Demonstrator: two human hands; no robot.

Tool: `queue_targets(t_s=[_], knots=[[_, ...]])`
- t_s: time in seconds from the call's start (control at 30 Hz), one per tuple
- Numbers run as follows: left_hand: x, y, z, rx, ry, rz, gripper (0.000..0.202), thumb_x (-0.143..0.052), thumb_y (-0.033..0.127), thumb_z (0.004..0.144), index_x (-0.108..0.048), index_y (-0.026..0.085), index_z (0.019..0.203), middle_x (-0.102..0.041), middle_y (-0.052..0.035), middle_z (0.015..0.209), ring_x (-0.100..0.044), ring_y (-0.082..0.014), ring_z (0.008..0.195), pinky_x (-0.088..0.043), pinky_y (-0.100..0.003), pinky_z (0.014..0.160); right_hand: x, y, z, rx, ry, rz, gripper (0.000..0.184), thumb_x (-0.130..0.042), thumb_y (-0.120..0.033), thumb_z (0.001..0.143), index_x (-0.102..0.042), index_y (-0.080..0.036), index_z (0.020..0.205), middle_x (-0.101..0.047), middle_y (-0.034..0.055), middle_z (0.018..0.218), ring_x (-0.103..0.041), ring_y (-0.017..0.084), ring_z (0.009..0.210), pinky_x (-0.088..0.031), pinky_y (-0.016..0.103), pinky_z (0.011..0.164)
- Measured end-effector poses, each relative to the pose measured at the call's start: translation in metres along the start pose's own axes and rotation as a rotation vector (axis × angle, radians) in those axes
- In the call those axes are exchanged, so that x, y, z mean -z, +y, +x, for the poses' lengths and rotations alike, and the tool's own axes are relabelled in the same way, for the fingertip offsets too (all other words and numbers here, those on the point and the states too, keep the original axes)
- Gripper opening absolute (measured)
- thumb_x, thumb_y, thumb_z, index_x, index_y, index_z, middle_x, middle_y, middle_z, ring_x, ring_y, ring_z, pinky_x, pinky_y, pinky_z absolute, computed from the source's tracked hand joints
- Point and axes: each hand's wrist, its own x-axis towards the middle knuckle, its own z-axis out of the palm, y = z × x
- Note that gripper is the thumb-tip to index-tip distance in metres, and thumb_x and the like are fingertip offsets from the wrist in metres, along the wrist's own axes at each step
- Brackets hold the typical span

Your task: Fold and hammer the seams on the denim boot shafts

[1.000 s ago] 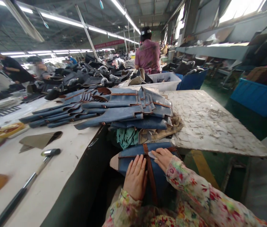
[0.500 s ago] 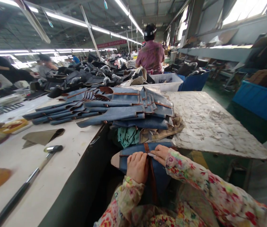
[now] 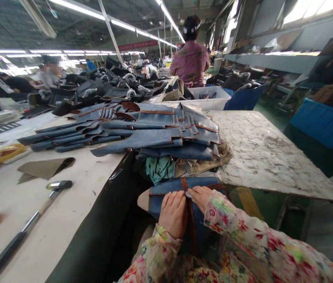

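Left hand (image 3: 174, 214): curled, pressed on blue bag piece (image 3: 160, 196) left of brown strap (image 3: 190, 220). Right hand (image 3: 200, 196): pinching small pale tool (image 3: 189, 194) at strap. Above grip: blue stack (image 3: 166, 131). Far left: hammer (image 3: 27, 224).

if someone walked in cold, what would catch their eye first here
Most likely the big stack of blue leather pieces with brown trim, fanned across the worktable straight ahead. Just below it, the left hand and right hand press on a blue piece along its brown strap, floral sleeves showing. A hammer lies on the white table at lower left.
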Motion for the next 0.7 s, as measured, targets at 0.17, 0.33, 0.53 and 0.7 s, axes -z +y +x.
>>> queue_targets(t_s=[0.17,0.33,0.53,0.7], knots=[[-0.001,0.000,0.003,0.052,-0.019,-0.043,0.027,-0.040,0.017,0.080,-0.054,0.019,0.103,-0.057,-0.0023,0.112,-0.048,-0.0179,0.104,-0.029,-0.035,0.095,-0.001,-0.007,0.004,-0.038,0.000,-0.070,0.033,-0.039,-0.017,0.084,-0.049,-0.020,0.116,-0.056,0.0066,0.104,-0.053,0.019,0.085,-0.043,0.030,0.071],[-0.001,0.000,0.003,0.083,-0.017,-0.046,0.029,-0.041,0.023,0.082,-0.054,0.020,0.107,-0.055,-0.0047,0.116,-0.048,-0.0192,0.106,-0.027,-0.036,0.097,-0.002,-0.018,0.013,-0.034,0.109,-0.118,0.035,-0.027,-0.014,0.088,-0.051,-0.011,0.114,-0.057,0.0111,0.099,-0.051,0.021,0.081,-0.043,0.031,0.062],[0.006,-0.002,-0.005,0.067,0.006,-0.004,0.033,-0.042,0.026,0.082,-0.052,0.024,0.114,-0.054,-0.0026,0.119,-0.046,-0.0184,0.110,-0.025,-0.037,0.100,-0.008,-0.011,0.015,0.050,0.208,-0.073,0.035,-0.032,-0.015,0.087,-0.049,-0.012,0.117,-0.054,0.0116,0.108,-0.048,0.022,0.092,-0.045,0.032,0.073],[0.019,-0.009,-0.012,0.068,0.057,0.081,0.034,-0.039,0.023,0.084,-0.050,0.021,0.117,-0.057,-0.0034,0.115,-0.048,-0.0174,0.108,-0.027,-0.035,0.097,-0.007,0.005,0.009,0.235,0.344,0.124,0.032,-0.036,-0.016,0.084,-0.055,-0.018,0.111,-0.054,0.0074,0.108,-0.046,0.019,0.096,-0.042,0.032,0.087]])
